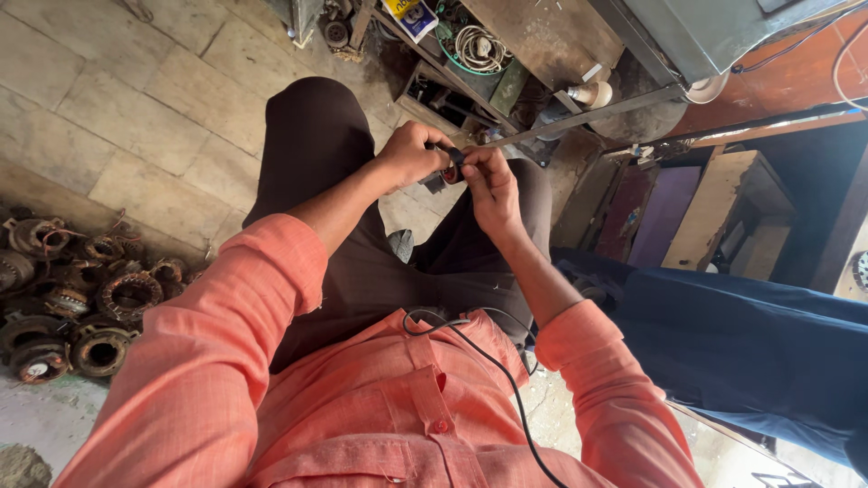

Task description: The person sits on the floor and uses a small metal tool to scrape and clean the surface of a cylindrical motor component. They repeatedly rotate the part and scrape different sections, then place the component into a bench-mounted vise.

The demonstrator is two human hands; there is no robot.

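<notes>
My left hand [411, 154] and my right hand [491, 185] meet in front of me above my knees, both closed around one small part [449, 169] with a dark body and a reddish-copper end. The fingers cover most of it, so its shape is hard to tell. I sit in dark trousers and an orange shirt with rolled sleeves. A thin black cable [488, 361] runs down over my chest.
Several old motor stators with copper windings [81, 298] lie piled on the stone floor at the left. A cluttered metal bench [542, 54] with coiled wire stands ahead. Wooden and purple boards [687, 212] lean at the right. Another person's blue-clad leg [750, 343] is at my right.
</notes>
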